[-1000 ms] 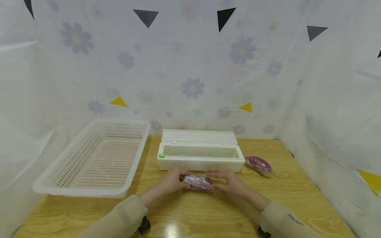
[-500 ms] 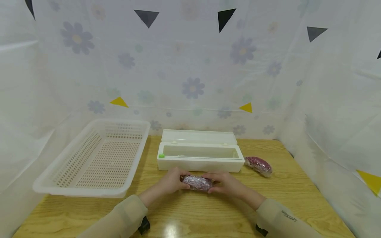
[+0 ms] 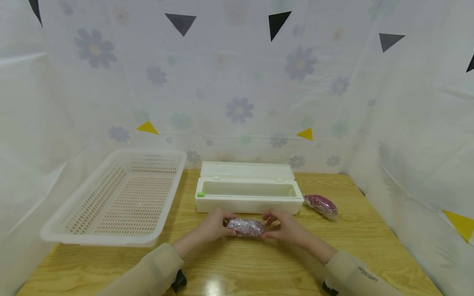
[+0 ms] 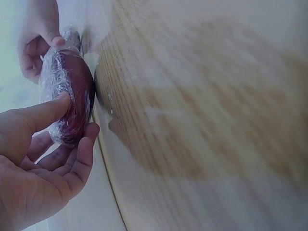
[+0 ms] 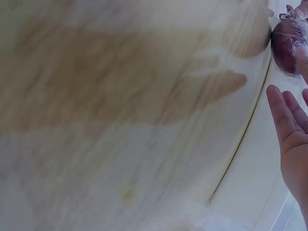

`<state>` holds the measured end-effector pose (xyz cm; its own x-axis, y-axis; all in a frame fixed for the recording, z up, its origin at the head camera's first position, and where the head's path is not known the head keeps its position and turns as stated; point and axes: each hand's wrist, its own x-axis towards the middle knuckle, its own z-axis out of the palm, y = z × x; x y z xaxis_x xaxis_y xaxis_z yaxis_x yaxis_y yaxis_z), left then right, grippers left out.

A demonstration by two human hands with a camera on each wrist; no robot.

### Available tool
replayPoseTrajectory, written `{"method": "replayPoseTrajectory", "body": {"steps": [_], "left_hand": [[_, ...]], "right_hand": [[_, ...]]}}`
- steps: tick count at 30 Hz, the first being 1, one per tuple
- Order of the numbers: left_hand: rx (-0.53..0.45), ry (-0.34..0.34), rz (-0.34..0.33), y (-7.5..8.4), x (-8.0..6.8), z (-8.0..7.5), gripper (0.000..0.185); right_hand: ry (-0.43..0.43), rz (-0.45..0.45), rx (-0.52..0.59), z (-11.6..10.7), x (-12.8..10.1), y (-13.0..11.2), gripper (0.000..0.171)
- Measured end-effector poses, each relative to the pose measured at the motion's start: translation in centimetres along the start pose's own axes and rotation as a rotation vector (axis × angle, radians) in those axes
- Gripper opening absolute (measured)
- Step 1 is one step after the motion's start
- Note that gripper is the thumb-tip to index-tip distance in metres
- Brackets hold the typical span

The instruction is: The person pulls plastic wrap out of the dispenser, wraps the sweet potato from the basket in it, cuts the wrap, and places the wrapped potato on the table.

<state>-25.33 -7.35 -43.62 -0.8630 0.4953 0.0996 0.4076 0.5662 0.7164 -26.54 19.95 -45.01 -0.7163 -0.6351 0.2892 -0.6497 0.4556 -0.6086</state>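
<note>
An oblong purple-red sweet potato (image 3: 245, 227) in crinkled cling film lies on the wooden table in front of a long white box (image 3: 249, 204). My left hand (image 3: 214, 225) grips its left end; in the left wrist view the thumb is on the film and the fingers curl beneath. At the other end is my right hand (image 3: 284, 226), its thumb close to or touching the film and its fingers raised apart. The right wrist view shows that hand's fingers (image 5: 284, 113) fairly straight. A second film-wrapped sweet potato (image 3: 322, 206) lies right of the box.
A large white slotted basket (image 3: 157, 237) stands at the left. The box's lid (image 3: 248, 170) is raised toward the back, and a small green piece (image 3: 200, 194) sits on its front left rim. Floral plastic sheeting (image 3: 240, 82) surrounds the table.
My right hand closed in on the right end of the wrapped sweet potato, then drew back to the right with its fingers spread. The left hand has kept its grip.
</note>
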Motion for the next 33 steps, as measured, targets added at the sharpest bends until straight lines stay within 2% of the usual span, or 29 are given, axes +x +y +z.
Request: {"method": "replayPoseTrajectory", "body": {"steps": [5, 10, 18, 24, 33], "left_hand": [[0.005, -0.002, -0.006, 0.1, 0.0, 0.1, 0.039], [0.004, -0.005, -0.015, 0.0, -0.1, 0.1, 0.04], [0.031, 0.006, 0.018, 0.0, -0.2, 0.2, 0.037], [0.075, 0.008, 0.103, 1.6, -0.4, 0.0, 0.034], [0.03, -0.004, 0.172, 3.4, -0.7, 0.4, 0.035]], "right_hand": [[-0.022, 0.029, -0.033, 0.3, 0.0, 0.1, 0.029], [-0.052, 0.1, -0.03, 0.3, 0.1, -0.5, 0.027], [-0.167, 0.198, 0.029, -0.4, 0.3, -1.6, 0.052], [-0.173, 0.17, 0.024, -0.3, 0.7, -2.8, 0.05], [-0.165, 0.142, 0.069, -0.5, 0.9, -4.1, 0.044]]}}
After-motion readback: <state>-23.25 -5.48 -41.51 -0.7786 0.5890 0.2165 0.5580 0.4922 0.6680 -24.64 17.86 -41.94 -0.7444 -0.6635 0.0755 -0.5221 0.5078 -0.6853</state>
